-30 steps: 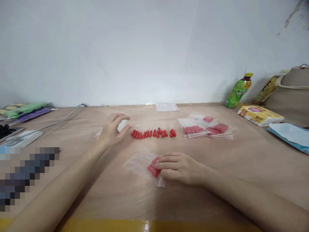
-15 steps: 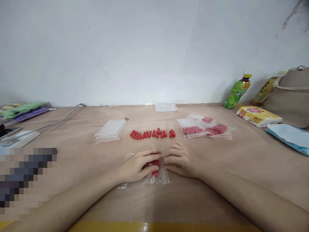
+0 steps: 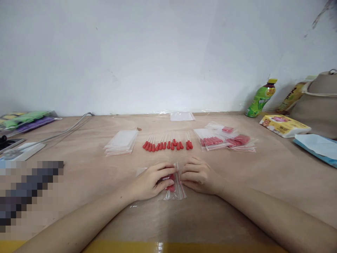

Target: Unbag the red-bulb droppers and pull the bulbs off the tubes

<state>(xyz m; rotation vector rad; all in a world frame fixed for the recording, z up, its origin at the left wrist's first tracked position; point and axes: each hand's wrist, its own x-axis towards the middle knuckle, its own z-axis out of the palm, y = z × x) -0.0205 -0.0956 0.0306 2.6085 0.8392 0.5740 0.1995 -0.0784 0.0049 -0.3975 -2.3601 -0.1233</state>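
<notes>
A clear zip-lock bag (image 3: 173, 195) with red-bulbed droppers inside lies flat in front of me, its red-lined seal on the right. My left hand (image 3: 155, 180) is bent over the bag, fingers and thumb around the red bulbs, holding it against the table. At the seal edge, my right hand (image 3: 198, 175) has its fingers curled together, tips against the bag's edge; the exact grip is partly hidden. Beyond my hands is a row of loose droppers (image 3: 165, 144), red bulbs toward me and thin clear stems pointing away.
Left of the row sits a stack of flat bags (image 3: 122, 140). On the right are filled bags (image 3: 214, 141) of droppers. A green bottle (image 3: 262, 98), a yellow tissue pack (image 3: 285, 125), a blue-white packet (image 3: 317, 147) and a beige bag (image 3: 316, 102) stand farther right. A grey cable (image 3: 71, 128) runs at left.
The view has shifted slightly. My right hand's fingertips have drawn a little to the right along the seal edge; my left hand stays over the bag.
</notes>
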